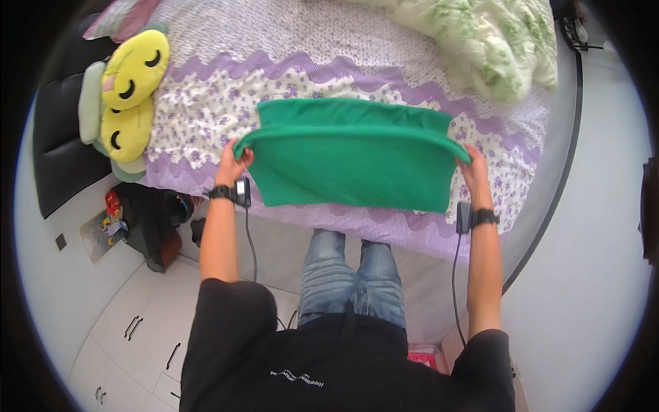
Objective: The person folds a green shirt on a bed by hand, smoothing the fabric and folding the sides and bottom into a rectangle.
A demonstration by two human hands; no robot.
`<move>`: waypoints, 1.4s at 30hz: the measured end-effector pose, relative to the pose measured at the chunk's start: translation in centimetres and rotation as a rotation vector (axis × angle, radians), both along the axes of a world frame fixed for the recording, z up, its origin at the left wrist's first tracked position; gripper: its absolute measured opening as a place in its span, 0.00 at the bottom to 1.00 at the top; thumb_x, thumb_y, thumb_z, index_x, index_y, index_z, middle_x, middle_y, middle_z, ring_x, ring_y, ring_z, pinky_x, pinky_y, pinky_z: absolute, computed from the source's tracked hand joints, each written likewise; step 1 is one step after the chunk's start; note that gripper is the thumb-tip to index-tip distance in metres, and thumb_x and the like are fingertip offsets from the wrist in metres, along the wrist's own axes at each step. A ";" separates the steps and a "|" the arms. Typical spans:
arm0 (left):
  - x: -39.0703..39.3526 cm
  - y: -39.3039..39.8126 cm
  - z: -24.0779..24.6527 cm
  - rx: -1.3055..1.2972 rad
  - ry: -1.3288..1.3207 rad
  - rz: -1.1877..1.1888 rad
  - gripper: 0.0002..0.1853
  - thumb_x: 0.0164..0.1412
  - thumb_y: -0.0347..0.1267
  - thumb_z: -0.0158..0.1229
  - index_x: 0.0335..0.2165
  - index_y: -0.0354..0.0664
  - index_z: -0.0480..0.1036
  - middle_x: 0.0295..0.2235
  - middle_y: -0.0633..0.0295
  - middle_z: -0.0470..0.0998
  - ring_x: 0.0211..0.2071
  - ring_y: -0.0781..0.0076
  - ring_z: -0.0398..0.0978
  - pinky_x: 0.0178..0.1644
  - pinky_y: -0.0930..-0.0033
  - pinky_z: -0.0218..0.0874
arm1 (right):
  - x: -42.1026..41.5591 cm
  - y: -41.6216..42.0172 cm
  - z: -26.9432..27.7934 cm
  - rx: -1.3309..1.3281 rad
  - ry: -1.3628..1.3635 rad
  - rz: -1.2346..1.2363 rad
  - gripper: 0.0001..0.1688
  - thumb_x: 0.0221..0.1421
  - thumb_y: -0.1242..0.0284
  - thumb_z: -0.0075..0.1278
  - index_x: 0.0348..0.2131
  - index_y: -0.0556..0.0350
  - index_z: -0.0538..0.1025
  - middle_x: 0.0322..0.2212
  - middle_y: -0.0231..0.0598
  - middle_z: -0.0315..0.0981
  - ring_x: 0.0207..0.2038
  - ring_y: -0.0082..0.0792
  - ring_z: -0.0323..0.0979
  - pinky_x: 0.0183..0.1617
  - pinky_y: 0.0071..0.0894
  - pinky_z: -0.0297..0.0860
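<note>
A green cloth is spread across the near side of a bed, with one fold raised along its width. My left hand grips the left end of that raised fold. At the opposite end, my right hand pinches the fold's right corner. Behind the fold, a flat strip of the same cloth rests on the floral bedspread. The fold bows upward slightly between my two hands. Both my wrists carry black straps with small cabled devices.
Yellow plush cushions with stitched faces lie at the left by a black padded headboard. A pale green patterned quilt is bunched at the far right. White cabinets with black handles stand at the lower left.
</note>
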State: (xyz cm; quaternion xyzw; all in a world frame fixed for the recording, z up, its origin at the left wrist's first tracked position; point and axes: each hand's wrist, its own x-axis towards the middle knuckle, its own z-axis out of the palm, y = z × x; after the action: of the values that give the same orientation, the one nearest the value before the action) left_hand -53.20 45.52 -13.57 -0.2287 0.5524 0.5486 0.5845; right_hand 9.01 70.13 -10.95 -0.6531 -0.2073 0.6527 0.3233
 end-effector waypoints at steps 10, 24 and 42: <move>-0.7 11.2 -8.3 0.010 0.311 -0.201 0.24 0.62 0.47 0.48 0.41 0.34 0.67 0.33 0.56 0.75 0.32 0.67 0.74 0.38 0.67 0.69 | -6.0 6.4 -11.8 0.077 -0.073 -0.119 0.18 0.60 0.68 0.44 0.45 0.63 0.69 0.38 0.37 0.70 0.39 0.33 0.70 0.45 0.33 0.68; 5.7 -2.2 -7.4 -0.169 1.070 -0.486 0.22 0.55 0.34 0.63 0.44 0.35 0.67 0.33 0.63 0.73 0.32 0.79 0.68 0.40 0.77 0.61 | -3.5 4.5 -12.7 0.494 -0.941 0.301 0.16 0.56 0.68 0.53 0.41 0.60 0.75 0.36 0.30 0.72 0.38 0.22 0.67 0.44 0.23 0.62; 6.2 -12.7 -3.2 -0.014 0.419 -0.354 0.17 0.65 0.32 0.48 0.50 0.38 0.62 0.46 0.62 0.72 0.46 0.74 0.69 0.51 0.71 0.60 | 0.3 -1.2 -4.2 0.397 -0.349 0.106 0.14 0.61 0.71 0.47 0.44 0.60 0.72 0.36 0.34 0.74 0.33 0.23 0.71 0.36 0.22 0.69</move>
State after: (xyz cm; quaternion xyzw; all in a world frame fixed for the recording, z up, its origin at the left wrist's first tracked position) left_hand -47.03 32.83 -16.81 -0.0142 0.6965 0.4693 0.5427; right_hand 9.26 68.89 -15.20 -0.6677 -0.4178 0.4928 0.3698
